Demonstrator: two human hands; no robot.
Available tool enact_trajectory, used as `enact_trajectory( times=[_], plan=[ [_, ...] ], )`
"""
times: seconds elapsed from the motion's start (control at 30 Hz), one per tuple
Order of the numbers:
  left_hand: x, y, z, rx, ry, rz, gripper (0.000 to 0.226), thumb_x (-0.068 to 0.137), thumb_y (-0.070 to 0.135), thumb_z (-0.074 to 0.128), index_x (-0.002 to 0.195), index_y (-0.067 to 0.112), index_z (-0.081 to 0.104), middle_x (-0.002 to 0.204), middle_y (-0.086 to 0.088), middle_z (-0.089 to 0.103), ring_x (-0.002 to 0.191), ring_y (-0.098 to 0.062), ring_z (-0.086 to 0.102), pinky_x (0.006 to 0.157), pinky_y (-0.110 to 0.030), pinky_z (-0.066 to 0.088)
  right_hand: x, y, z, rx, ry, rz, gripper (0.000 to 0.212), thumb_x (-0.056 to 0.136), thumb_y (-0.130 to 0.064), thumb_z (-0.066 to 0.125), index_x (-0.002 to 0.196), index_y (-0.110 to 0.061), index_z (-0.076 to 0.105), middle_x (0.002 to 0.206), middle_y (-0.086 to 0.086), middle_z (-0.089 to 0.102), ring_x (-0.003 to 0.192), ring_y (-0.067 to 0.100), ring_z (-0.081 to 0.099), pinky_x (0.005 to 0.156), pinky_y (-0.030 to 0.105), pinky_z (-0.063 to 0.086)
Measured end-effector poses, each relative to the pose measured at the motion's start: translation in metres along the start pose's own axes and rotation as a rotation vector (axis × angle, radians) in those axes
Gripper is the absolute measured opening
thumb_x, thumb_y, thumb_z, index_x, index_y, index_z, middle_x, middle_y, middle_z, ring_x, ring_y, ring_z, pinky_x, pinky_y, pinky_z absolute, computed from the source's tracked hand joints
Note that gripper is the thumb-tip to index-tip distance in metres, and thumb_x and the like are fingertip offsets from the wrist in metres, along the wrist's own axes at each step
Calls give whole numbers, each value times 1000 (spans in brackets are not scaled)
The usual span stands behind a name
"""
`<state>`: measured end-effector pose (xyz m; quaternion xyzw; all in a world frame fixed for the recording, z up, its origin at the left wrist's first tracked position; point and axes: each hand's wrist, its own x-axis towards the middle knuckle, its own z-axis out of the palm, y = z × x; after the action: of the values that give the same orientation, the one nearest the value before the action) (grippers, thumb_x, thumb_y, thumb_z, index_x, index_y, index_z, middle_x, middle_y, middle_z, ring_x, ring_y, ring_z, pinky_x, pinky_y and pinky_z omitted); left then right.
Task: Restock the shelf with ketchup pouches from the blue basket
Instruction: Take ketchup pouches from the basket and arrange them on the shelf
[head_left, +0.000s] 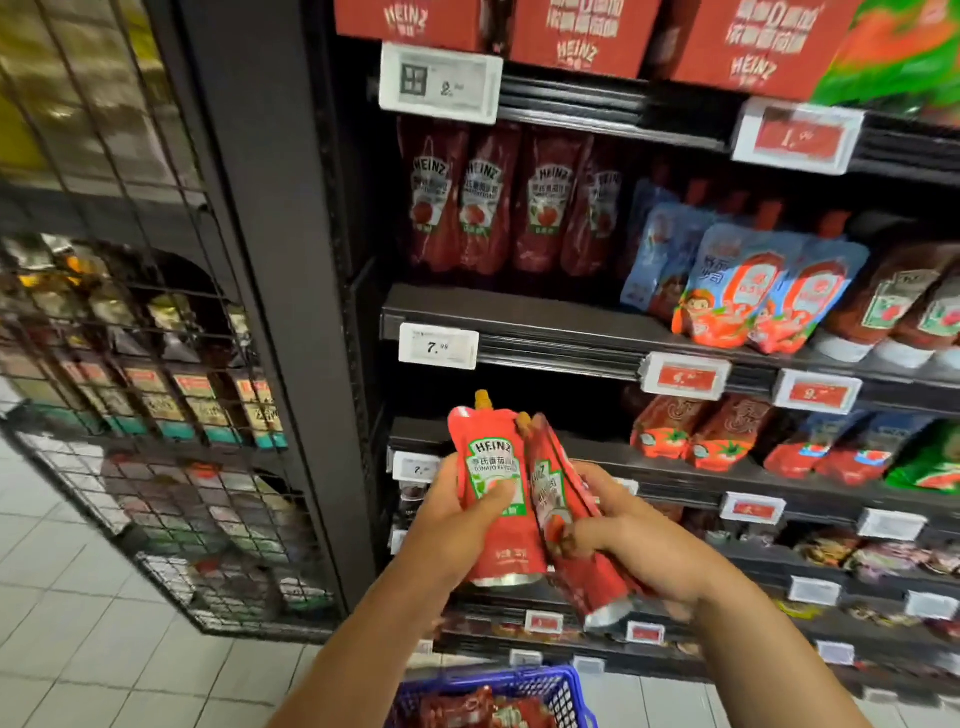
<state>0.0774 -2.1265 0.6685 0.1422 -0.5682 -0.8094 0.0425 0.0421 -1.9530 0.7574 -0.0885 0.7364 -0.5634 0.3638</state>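
The blue basket (524, 691), cut off at the bottom edge, holds blurred red pouches. Above it, the left hand (457, 514) grips an upright red ketchup pouch (496, 493) reading "HEINZ", thumb across its label. The right hand (634, 545) clasps several tilted pouches (571, 525). Behind, the shelf (519, 312) carries Heinz pouches (488, 202) above a "7.99" tag (438, 346).

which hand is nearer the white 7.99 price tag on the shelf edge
Left. The left hand, holding a red Heinz ketchup pouch, sits almost directly below the white 7.99 price tag; the right hand is further right and lower.
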Motion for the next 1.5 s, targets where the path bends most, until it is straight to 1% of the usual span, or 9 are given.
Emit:
enact_trajectory(
  times=[0.13, 0.2, 0.33, 0.53, 0.67, 0.83, 1.17, 1.33, 1.5],
  plan=[
    [-2, 33, -20, -98, -110, -59, 40, 84, 21, 74, 123, 19, 66, 115, -14, 74, 104, -36, 72, 88, -51, 59, 2, -4, -10, 463, 41, 37, 57, 81, 10, 49, 138, 6, 50, 114, 36, 62, 66, 30, 65, 88, 48, 54],
    [-3, 49, -26, -108, -183, -71, 37, 81, 23, 74, 118, 19, 70, 114, -16, 74, 102, -35, 72, 81, -46, 61, -11, -3, -17, 580, -38, 49, 64, 60, 9, 71, 121, 19, 59, 95, 32, 67, 63, 31, 70, 84, 57, 58],
    [-2, 68, -30, -34, -291, -116, 44, 81, 24, 78, 123, 16, 67, 114, -15, 74, 99, -32, 74, 74, -38, 60, -26, -4, -11, 803, -79, -43, 73, 51, -12, 92, 120, 2, 70, 122, 26, 67, 86, 35, 73, 82, 49, 56],
    [0, 86, -19, 4, -400, -17, 50, 76, 29, 88, 120, 27, 65, 117, -15, 73, 102, -34, 73, 78, -40, 60, -16, -18, -29, 661, 47, -154, 66, 58, -21, 96, 116, -9, 70, 103, 22, 73, 80, 31, 75, 69, 42, 60],
    [21, 102, 4, 42, -309, 156, 38, 82, 28, 80, 118, 28, 69, 115, -12, 74, 101, -32, 74, 77, -37, 60, -2, -35, -50, 497, 51, -286, 23, 81, -17, 75, 104, -15, 75, 100, 17, 75, 83, 27, 75, 69, 38, 60],
    [44, 134, 27, 139, -183, 291, 31, 81, 32, 79, 111, 28, 72, 112, -9, 76, 99, -26, 75, 76, -33, 61, 12, -58, -82, 454, 77, -411, 39, 82, -14, 69, 120, -9, 61, 103, 16, 75, 84, 24, 74, 70, 36, 60],
    [88, 189, 72, 385, 73, 521, 19, 87, 12, 73, 104, 19, 71, 99, -4, 78, 88, -18, 76, 73, -29, 59, 39, -68, -132, 431, 103, -481, 16, 95, -24, 66, 111, -20, 65, 94, 7, 77, 78, 21, 75, 63, 32, 59],
    [128, 212, 84, 594, 164, 427, 13, 87, 14, 77, 97, 9, 72, 86, -6, 79, 79, -24, 77, 67, -36, 59, 42, -68, -132, 422, 148, -446, 21, 95, -28, 66, 115, -20, 63, 95, 9, 77, 76, 22, 75, 61, 34, 59],
    [174, 213, 90, 680, 280, 355, 15, 80, 13, 75, 68, 14, 66, 55, 6, 68, 55, -15, 68, 45, -19, 47, 46, -81, -120, 408, 217, -466, 23, 94, -30, 67, 115, -23, 61, 97, 7, 77, 81, 24, 76, 65, 38, 61]
  ],
)
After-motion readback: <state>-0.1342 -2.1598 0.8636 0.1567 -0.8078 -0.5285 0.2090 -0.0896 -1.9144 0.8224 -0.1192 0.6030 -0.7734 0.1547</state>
